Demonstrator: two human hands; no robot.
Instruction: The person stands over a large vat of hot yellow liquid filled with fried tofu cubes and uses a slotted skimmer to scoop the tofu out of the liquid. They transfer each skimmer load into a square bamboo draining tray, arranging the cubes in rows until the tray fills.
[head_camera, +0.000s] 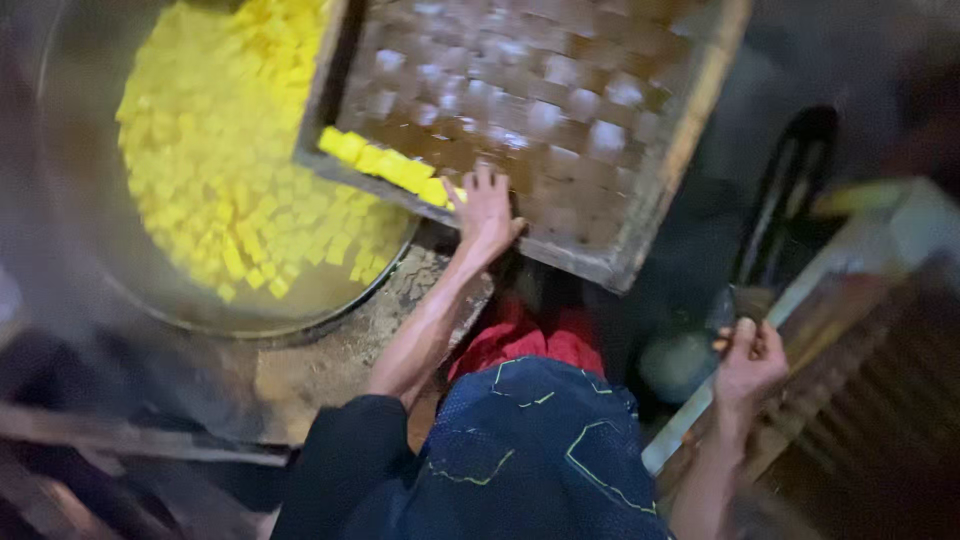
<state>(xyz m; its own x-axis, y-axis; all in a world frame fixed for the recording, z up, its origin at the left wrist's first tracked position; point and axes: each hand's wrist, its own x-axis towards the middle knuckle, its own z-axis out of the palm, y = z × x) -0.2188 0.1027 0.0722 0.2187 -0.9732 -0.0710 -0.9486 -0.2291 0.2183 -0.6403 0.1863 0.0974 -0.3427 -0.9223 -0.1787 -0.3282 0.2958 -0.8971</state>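
Left hand (487, 212) is laid on the near edge of the woven bamboo tray (560, 120), fingers spread, not clamped. Tray is held tilted over the large metal pan (90, 250). Row of yellow cubes (385, 167) is seen at tray's lower-left edge, beside the hand; many more in pan liquid. Right hand (748, 362) is closed round a long flat pale stick (800, 290).

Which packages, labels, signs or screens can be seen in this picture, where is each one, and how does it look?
None show: no package, label, sign or screen.
Left hand: on the near rim of a woven bamboo tray with a row of yellow cubes.
Right hand: grips a pale flat strip.
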